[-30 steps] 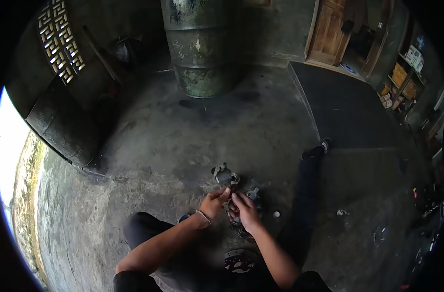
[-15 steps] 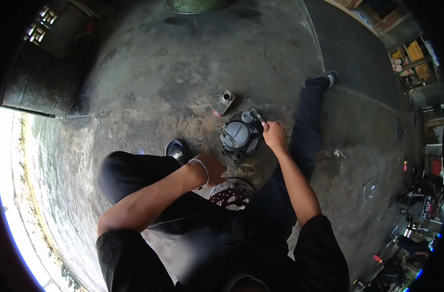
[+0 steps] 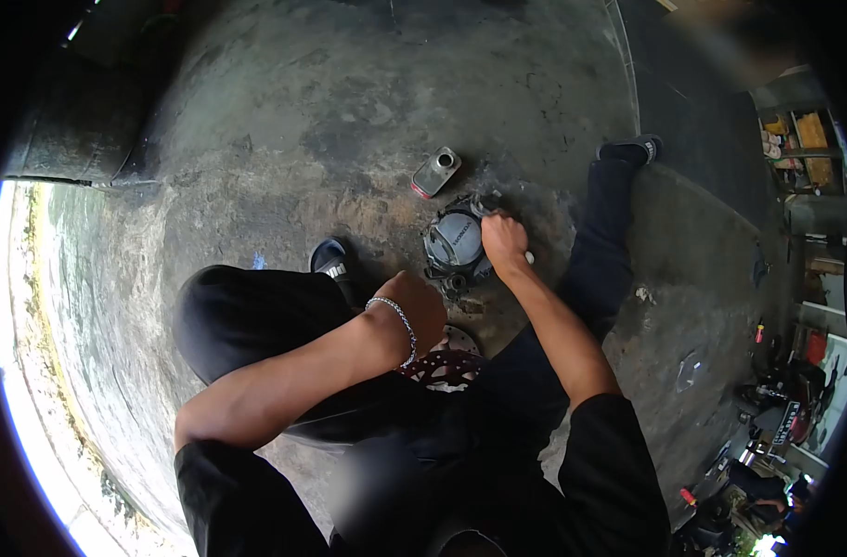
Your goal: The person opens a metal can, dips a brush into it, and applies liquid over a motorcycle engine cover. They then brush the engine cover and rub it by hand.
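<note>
A round grey engine cover marked HONDA (image 3: 453, 239) lies on the concrete floor in front of me. My right hand (image 3: 505, 239) is on its upper right edge, the fingers curled in a grip there; exactly what they hold is hidden. My left hand (image 3: 416, 311), with a bracelet at the wrist, hangs nearer my body, below and left of the cover, its fingers hidden behind the back of the hand. Just beyond the cover a small metal can (image 3: 436, 173) with a round opening lies on the floor. Close under my left hand shows a perforated dark red disc (image 3: 446, 367).
My sandalled feet (image 3: 330, 257) (image 3: 635, 148) rest on the floor. A dark drum (image 3: 71, 130) lies at the far left. Shelves with goods (image 3: 808, 148) stand at the right, and a motorcycle (image 3: 799, 408) is at the right edge. A small white cap lies beside my right wrist.
The view has tilted down. My hands, together a second ago, are apart: the right one has moved onto the cover's edge, the left one back towards my body.
</note>
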`<action>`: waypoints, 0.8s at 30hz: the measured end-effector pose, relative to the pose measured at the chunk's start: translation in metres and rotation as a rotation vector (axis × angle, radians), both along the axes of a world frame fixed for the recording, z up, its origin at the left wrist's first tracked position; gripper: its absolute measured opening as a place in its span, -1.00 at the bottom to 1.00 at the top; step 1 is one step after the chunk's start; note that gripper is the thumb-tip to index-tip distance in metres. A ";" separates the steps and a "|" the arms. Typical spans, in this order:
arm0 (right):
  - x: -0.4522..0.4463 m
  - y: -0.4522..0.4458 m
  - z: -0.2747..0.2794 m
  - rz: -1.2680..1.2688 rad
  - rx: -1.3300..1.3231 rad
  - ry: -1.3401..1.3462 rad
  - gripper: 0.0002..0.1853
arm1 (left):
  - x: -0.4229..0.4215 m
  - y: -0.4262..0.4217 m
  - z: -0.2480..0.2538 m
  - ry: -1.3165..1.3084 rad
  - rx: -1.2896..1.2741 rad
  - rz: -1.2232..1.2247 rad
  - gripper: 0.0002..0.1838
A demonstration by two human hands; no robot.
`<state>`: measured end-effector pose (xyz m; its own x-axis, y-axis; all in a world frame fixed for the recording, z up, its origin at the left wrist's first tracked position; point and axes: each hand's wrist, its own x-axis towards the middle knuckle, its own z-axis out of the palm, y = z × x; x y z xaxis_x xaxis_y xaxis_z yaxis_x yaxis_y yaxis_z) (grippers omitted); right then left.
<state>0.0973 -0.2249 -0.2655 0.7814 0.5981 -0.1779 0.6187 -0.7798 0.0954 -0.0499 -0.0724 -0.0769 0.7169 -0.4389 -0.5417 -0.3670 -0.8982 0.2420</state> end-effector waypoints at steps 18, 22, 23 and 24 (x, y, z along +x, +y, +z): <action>-0.008 0.017 -0.005 0.054 -0.103 0.019 -0.80 | -0.003 0.023 0.020 0.123 -0.045 0.098 -0.56; -0.021 -0.010 0.012 -0.145 0.097 0.133 -0.78 | 0.016 0.018 0.013 0.210 -0.082 0.315 -0.55; -0.020 -0.013 0.013 -0.370 0.364 0.217 -0.78 | 0.023 0.017 0.007 0.235 -0.101 0.434 -0.54; -0.022 -0.021 0.012 -0.591 0.631 0.300 -0.78 | 0.029 0.013 -0.004 0.262 -0.128 0.552 -0.53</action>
<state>0.0751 -0.2457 -0.2532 0.9649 0.1710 -0.1991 0.0324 -0.8303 -0.5563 -0.0206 -0.0592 -0.0807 0.7071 -0.1147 -0.6978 0.2288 -0.8966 0.3792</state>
